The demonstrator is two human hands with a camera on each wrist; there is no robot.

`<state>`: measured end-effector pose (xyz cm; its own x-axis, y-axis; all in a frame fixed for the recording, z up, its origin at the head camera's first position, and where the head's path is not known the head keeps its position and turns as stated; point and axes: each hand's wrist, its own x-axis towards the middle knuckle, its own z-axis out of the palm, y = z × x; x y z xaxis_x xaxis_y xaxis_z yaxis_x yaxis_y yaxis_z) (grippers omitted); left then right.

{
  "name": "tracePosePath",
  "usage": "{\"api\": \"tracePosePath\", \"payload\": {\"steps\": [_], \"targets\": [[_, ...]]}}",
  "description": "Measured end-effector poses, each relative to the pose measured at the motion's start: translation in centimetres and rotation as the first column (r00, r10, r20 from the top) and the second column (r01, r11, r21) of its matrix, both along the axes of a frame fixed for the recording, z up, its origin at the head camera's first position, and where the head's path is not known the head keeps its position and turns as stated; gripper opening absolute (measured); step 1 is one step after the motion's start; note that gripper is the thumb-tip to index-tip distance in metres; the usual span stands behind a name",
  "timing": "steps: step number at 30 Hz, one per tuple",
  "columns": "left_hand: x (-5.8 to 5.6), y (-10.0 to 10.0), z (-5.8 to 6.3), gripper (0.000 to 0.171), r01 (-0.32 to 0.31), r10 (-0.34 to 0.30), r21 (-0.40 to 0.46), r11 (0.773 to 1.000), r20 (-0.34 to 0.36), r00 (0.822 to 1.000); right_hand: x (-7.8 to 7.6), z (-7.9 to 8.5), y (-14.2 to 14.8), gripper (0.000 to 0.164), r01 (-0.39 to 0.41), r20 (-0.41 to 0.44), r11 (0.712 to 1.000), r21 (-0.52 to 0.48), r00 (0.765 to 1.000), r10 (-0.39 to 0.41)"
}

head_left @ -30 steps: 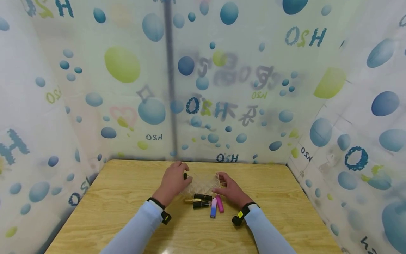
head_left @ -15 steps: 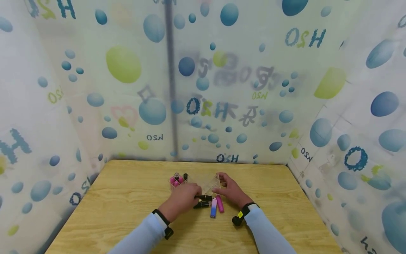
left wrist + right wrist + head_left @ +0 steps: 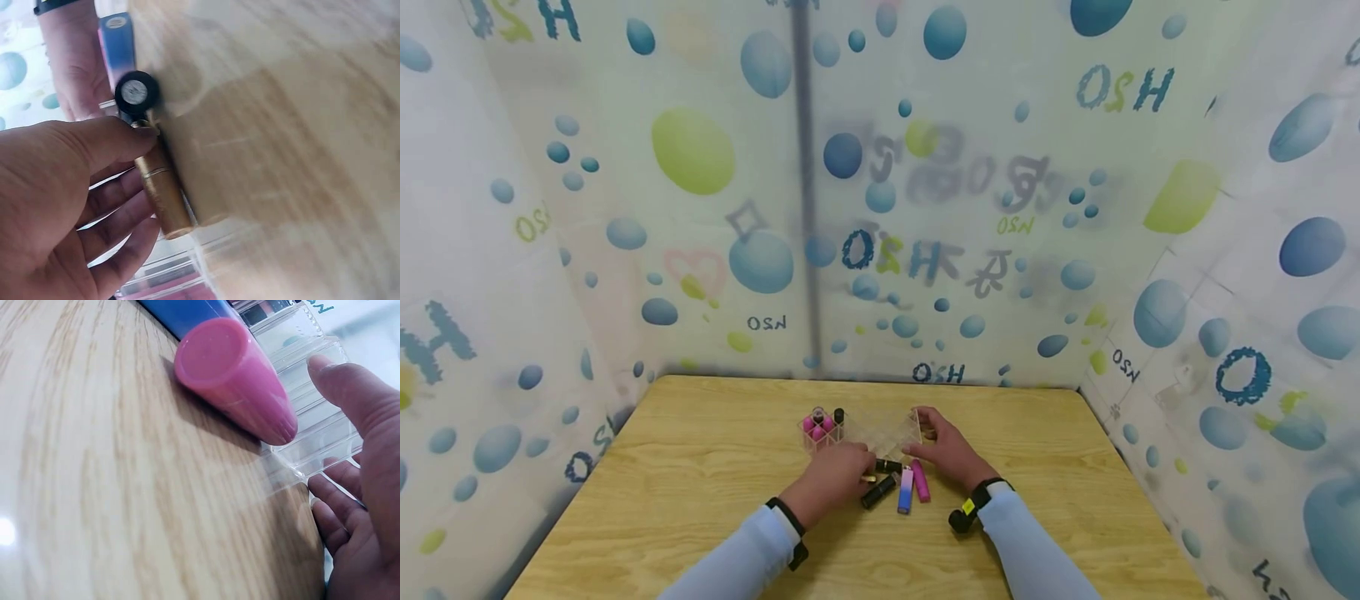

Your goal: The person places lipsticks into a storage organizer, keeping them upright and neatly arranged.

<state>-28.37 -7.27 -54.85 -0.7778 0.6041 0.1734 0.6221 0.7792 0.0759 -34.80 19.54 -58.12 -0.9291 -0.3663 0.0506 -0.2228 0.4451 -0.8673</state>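
In the left wrist view, my left hand point(image 3: 837, 479) pinches a gold lipstick tube point(image 3: 164, 200) between thumb and fingers, low over the table. A black lipstick tube point(image 3: 878, 493) lies right beside those fingertips, and another black tube point(image 3: 889, 466) is just behind it. My right hand point(image 3: 949, 452) holds the right end of a clear lipstick organizer point(image 3: 883, 429), thumb on the front and fingers round the side. Before the organizer lie a pink-and-blue tube point(image 3: 906, 492) and a magenta tube point(image 3: 240, 381). Several pink and dark tubes point(image 3: 817, 428) stand in its left compartments.
The wooden table point(image 3: 700, 500) reaches back to a wall covering point(image 3: 880, 208) printed with bubbles and lettering. Similar covering closes in the left and right sides.
My left hand has come from the organizer's left end toward the front, taking hold of the gold lipstick tube. The front black tube has turned askew. My right hand has stayed in place.
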Motion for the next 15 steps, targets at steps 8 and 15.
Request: {"api": "tracePosePath", "payload": {"steps": [8,15], "targets": [[0.3,0.0,0.0,0.016,-0.001,0.000,0.036,0.999,0.006,1.000,0.0,-0.1,0.0,0.075,0.012,0.008,1.000,-0.001,1.000,-0.012],[-0.5,-0.7,1.4,0.013,-0.023,-0.007,0.205,0.979,0.141,0.990,0.1,0.1,-0.1,0.075,0.010,0.019,1.000,-0.016,1.000,-0.010]]}}
